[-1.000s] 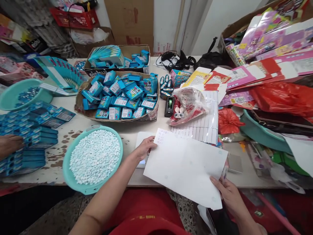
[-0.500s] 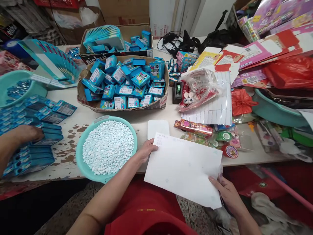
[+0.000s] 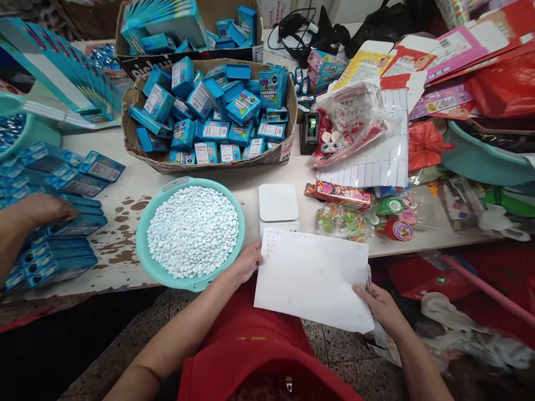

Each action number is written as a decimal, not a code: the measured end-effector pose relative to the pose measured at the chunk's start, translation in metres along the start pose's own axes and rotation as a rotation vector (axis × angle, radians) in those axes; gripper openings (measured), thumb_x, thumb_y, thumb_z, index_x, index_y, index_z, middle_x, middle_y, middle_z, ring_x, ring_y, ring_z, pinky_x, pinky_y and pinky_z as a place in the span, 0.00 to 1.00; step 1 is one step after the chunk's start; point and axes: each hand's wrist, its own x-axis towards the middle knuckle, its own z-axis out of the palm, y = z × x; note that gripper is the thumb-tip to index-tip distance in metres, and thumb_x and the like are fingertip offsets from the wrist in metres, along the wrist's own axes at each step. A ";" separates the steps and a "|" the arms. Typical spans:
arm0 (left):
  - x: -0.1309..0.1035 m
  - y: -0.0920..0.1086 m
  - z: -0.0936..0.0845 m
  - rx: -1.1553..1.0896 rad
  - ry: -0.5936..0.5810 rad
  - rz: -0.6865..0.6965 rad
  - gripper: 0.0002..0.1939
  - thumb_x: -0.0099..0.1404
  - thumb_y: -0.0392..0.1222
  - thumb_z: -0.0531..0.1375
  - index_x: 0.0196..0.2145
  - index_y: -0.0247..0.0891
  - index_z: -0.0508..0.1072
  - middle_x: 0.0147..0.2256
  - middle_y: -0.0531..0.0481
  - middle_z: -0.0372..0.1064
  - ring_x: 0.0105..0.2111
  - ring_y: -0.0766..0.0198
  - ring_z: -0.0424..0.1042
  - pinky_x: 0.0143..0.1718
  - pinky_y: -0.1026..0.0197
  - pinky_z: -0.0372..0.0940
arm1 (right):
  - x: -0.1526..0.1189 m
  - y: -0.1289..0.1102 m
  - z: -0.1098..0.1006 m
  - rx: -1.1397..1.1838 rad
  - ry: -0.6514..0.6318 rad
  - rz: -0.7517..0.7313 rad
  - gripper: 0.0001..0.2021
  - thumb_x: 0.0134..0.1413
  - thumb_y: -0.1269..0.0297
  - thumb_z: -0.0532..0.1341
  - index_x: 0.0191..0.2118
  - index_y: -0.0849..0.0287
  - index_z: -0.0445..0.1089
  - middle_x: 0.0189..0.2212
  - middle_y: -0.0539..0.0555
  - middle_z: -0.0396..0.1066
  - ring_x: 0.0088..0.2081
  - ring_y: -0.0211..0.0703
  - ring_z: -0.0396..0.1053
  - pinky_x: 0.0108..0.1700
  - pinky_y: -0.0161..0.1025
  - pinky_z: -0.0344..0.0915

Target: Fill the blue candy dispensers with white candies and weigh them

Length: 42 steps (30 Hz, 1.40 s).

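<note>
A white sheet of paper point(image 3: 313, 278) with a few handwritten lines at its upper left is held out in front of me. My left hand point(image 3: 249, 260) pinches its left edge, thumb on top. At the right edge my right hand point(image 3: 378, 303) grips it, with what looks like a pen partly showing behind the paper. Just beyond the sheet, a small white flat-topped device point(image 3: 278, 203), perhaps a scale, is partly covered by it. Left of my left hand stands a turquoise basin point(image 3: 144, 253) full of pale blue and white candies point(image 3: 194, 231).
Cardboard boxes of blue candy packs point(image 3: 209, 120) stand behind the basin. Another person's hand point(image 3: 52, 209) rests on stacked blue packs point(image 3: 71, 245) at the left. A tape dispenser point(image 3: 309, 133), a plastic bag point(image 3: 351, 125) and flat cartons point(image 3: 418, 67) crowd the right.
The view has tilted downward, so the table's contents sit higher. The paper has turned slightly and shifted left against the device, whose top now shows more. Both hands keep their hold.
</note>
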 end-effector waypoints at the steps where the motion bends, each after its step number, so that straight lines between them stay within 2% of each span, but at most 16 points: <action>1: -0.001 -0.002 -0.002 0.010 0.012 0.002 0.33 0.37 0.24 0.51 0.45 0.34 0.69 0.37 0.47 0.74 0.35 0.61 0.71 0.31 0.64 0.59 | 0.001 0.001 0.001 -0.010 0.000 0.005 0.24 0.30 0.52 0.70 0.36 0.61 0.76 0.28 0.55 0.77 0.28 0.48 0.73 0.29 0.41 0.70; 5: -0.003 -0.010 -0.007 0.062 0.085 0.010 0.24 0.44 0.27 0.55 0.42 0.36 0.69 0.35 0.47 0.73 0.34 0.62 0.70 0.36 0.61 0.62 | 0.008 0.005 0.000 -0.054 -0.003 0.025 0.23 0.30 0.52 0.70 0.35 0.62 0.75 0.27 0.55 0.77 0.27 0.48 0.72 0.27 0.40 0.68; 8: -0.001 -0.016 -0.009 0.064 0.137 -0.036 0.16 0.54 0.40 0.58 0.41 0.35 0.70 0.35 0.44 0.73 0.35 0.59 0.71 0.39 0.57 0.63 | 0.012 0.008 -0.003 -0.093 0.002 0.030 0.23 0.30 0.52 0.70 0.34 0.62 0.75 0.26 0.54 0.76 0.26 0.46 0.71 0.25 0.39 0.67; 9: 0.000 -0.017 -0.008 0.052 0.154 -0.059 0.17 0.57 0.47 0.57 0.41 0.34 0.70 0.36 0.42 0.73 0.36 0.58 0.71 0.39 0.57 0.63 | 0.013 0.008 -0.004 -0.105 0.003 0.030 0.23 0.30 0.52 0.70 0.34 0.62 0.75 0.26 0.54 0.76 0.25 0.46 0.71 0.25 0.38 0.66; 11: 0.005 -0.020 -0.007 0.019 0.188 -0.108 0.26 0.59 0.59 0.53 0.41 0.33 0.71 0.38 0.40 0.73 0.38 0.56 0.71 0.41 0.57 0.63 | 0.014 0.008 -0.006 -0.119 0.001 0.026 0.23 0.30 0.51 0.69 0.34 0.62 0.75 0.25 0.54 0.76 0.24 0.45 0.70 0.24 0.38 0.66; 14: 0.015 -0.020 -0.004 -0.047 0.208 -0.156 0.34 0.59 0.67 0.47 0.43 0.32 0.70 0.42 0.36 0.72 0.42 0.54 0.71 0.42 0.57 0.64 | 0.014 0.007 -0.008 -0.112 -0.011 0.021 0.23 0.30 0.50 0.70 0.32 0.62 0.75 0.24 0.53 0.75 0.23 0.44 0.69 0.24 0.37 0.64; 20: 0.030 -0.015 0.006 -0.216 0.174 -0.144 0.38 0.59 0.70 0.44 0.44 0.31 0.69 0.46 0.33 0.70 0.46 0.51 0.69 0.42 0.55 0.65 | 0.017 0.004 -0.012 -0.054 -0.014 0.000 0.23 0.28 0.49 0.70 0.30 0.62 0.74 0.23 0.52 0.74 0.22 0.39 0.66 0.22 0.34 0.61; 25: 0.045 0.005 0.012 -0.269 0.208 0.029 0.32 0.61 0.65 0.47 0.46 0.33 0.67 0.52 0.36 0.65 0.50 0.53 0.67 0.45 0.56 0.64 | 0.022 0.006 -0.015 -0.040 0.007 0.002 0.23 0.28 0.50 0.70 0.31 0.62 0.75 0.22 0.51 0.74 0.21 0.40 0.66 0.22 0.35 0.62; 28: 0.055 0.019 0.017 -0.310 0.247 0.117 0.28 0.63 0.61 0.48 0.47 0.34 0.65 0.54 0.37 0.63 0.50 0.54 0.67 0.47 0.56 0.63 | 0.028 0.007 -0.013 -0.034 0.022 -0.028 0.24 0.28 0.50 0.70 0.33 0.61 0.75 0.24 0.52 0.75 0.23 0.42 0.68 0.24 0.36 0.64; 30: 0.057 0.021 0.018 -0.297 0.285 0.163 0.26 0.65 0.57 0.48 0.49 0.33 0.63 0.54 0.35 0.63 0.50 0.55 0.67 0.49 0.56 0.62 | 0.032 0.007 -0.010 -0.030 0.018 -0.045 0.24 0.29 0.49 0.70 0.34 0.61 0.75 0.25 0.53 0.76 0.25 0.44 0.70 0.26 0.37 0.66; 32: 0.053 0.014 0.016 -0.207 0.348 0.228 0.24 0.65 0.53 0.50 0.51 0.33 0.62 0.54 0.35 0.62 0.51 0.57 0.67 0.51 0.55 0.61 | 0.035 0.006 -0.007 -0.038 0.007 -0.065 0.25 0.30 0.48 0.69 0.34 0.61 0.75 0.27 0.54 0.76 0.26 0.45 0.71 0.28 0.38 0.67; 34: 0.043 -0.003 0.009 -0.040 0.441 0.315 0.22 0.65 0.50 0.51 0.53 0.35 0.61 0.55 0.37 0.62 0.52 0.57 0.66 0.53 0.55 0.60 | 0.038 0.006 -0.006 -0.062 0.003 -0.090 0.25 0.31 0.47 0.69 0.34 0.62 0.74 0.28 0.55 0.77 0.27 0.46 0.71 0.28 0.39 0.67; 37: 0.024 -0.037 -0.008 0.410 0.534 0.502 0.18 0.65 0.46 0.51 0.51 0.37 0.64 0.52 0.40 0.64 0.53 0.57 0.64 0.56 0.52 0.58 | 0.040 0.006 -0.003 -0.094 0.001 -0.111 0.26 0.31 0.46 0.68 0.35 0.61 0.74 0.28 0.55 0.77 0.27 0.45 0.71 0.29 0.39 0.67; 40: 0.011 -0.065 -0.026 0.997 0.429 0.792 0.14 0.66 0.37 0.50 0.47 0.38 0.68 0.48 0.42 0.67 0.51 0.56 0.64 0.53 0.50 0.60 | 0.044 0.007 0.004 -0.111 -0.030 -0.115 0.25 0.32 0.46 0.68 0.35 0.61 0.74 0.28 0.54 0.76 0.28 0.46 0.70 0.30 0.40 0.67; 42: 0.008 -0.075 -0.038 1.315 0.356 0.958 0.14 0.64 0.32 0.50 0.45 0.37 0.69 0.47 0.42 0.68 0.49 0.56 0.64 0.50 0.50 0.62 | 0.047 0.008 0.009 -0.133 -0.034 -0.125 0.26 0.32 0.45 0.67 0.36 0.61 0.73 0.28 0.54 0.76 0.28 0.46 0.70 0.30 0.40 0.67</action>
